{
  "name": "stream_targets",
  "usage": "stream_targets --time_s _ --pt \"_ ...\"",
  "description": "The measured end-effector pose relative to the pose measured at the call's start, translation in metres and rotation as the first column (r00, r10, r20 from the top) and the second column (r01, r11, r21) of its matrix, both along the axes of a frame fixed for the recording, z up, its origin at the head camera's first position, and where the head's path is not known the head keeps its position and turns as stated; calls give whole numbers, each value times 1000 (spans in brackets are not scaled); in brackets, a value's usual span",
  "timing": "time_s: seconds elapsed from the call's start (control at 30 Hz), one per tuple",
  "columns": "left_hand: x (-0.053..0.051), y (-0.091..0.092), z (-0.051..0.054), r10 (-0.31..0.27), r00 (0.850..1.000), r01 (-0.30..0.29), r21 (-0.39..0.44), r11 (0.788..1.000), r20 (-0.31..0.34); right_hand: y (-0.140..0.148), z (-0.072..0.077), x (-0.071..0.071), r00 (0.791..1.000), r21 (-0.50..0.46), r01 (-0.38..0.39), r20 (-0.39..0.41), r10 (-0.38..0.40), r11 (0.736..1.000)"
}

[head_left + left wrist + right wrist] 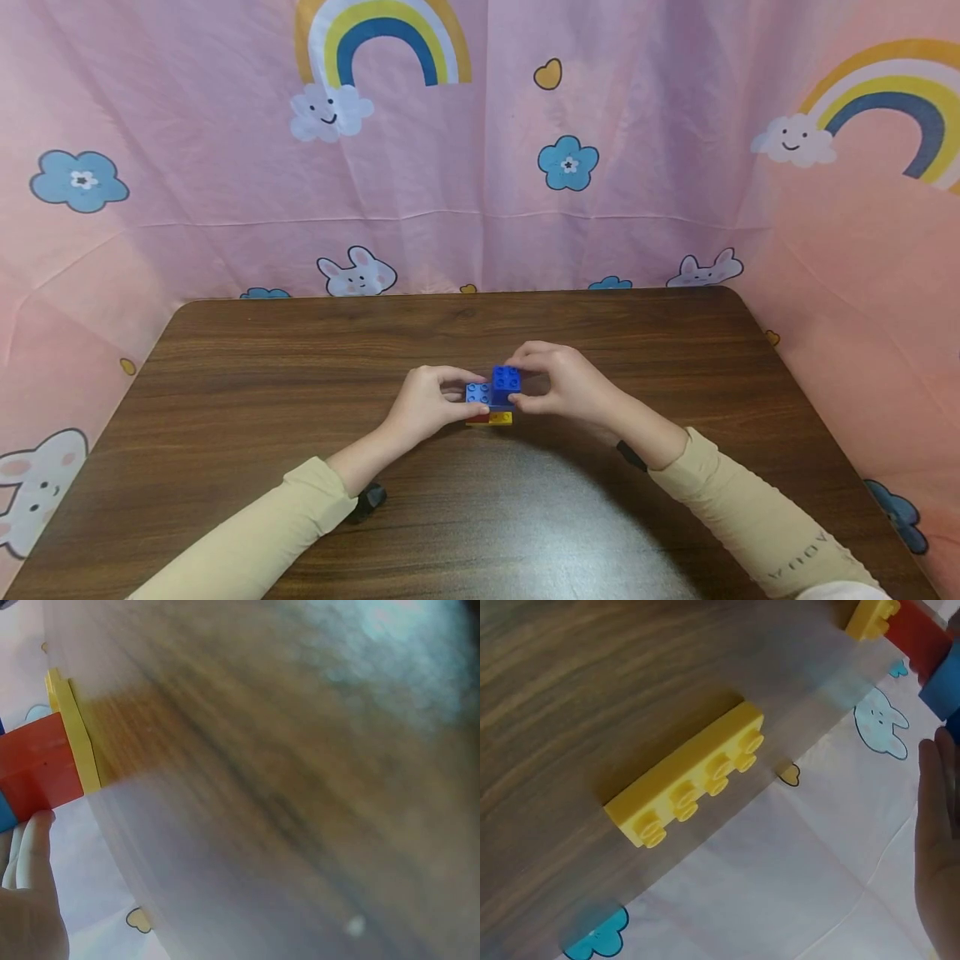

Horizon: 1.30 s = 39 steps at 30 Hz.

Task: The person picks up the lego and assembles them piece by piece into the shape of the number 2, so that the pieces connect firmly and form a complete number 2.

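A small stack of toy building bricks stands on the table. Its base is a yellow brick (501,418), a red brick (41,761) sits over that, and a light blue brick (477,392) lies on the upper left. My left hand (429,406) pinches the light blue brick from its left side, thumb in front and fingers behind. From the right, my right hand (564,382) grips a dark blue brick (506,379) with studs up, at the stack's right side. Whether that brick is fully seated cannot be seen. In the right wrist view, part of the right hand shows beside the stack.
A long yellow brick (686,772) lies on the wooden table (315,350), visible in the right wrist view. Pink patterned cloth (480,167) hangs behind the table and along both sides. Dark wrist gear (367,502) shows under the left sleeve.
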State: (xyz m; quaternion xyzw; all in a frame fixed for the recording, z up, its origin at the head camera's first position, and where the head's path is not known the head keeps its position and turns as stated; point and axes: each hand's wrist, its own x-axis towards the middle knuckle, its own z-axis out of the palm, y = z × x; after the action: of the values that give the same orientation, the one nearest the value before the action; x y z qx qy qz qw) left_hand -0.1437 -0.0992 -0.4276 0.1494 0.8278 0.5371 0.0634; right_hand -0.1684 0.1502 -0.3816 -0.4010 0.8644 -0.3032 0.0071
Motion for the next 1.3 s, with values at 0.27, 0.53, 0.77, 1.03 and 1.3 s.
stream_targets --time_s 0.27,0.53,0.77,1.03,1.3 --pt "0 -1 -1 2 1000 -2 13 1000 -1 0 -4 4 1000 -13 11 -29 -11 1000" --pt "0 -1 -1 -1 1000 1 16 1000 4 -1 -3 3 1000 -82 4 -29 -6 997" --pt "0 0 0 -3 1000 2 13 1000 4 -4 -2 3 999 -100 -5 -35 2 995" --pt "1 -1 1 5 1000 -5 22 1000 9 -7 0 4 998 -80 -7 -60 2 997" --pt "-1 -1 -2 6 1000 -6 33 999 17 -10 -1 8 997 -70 61 -35 -64 996"
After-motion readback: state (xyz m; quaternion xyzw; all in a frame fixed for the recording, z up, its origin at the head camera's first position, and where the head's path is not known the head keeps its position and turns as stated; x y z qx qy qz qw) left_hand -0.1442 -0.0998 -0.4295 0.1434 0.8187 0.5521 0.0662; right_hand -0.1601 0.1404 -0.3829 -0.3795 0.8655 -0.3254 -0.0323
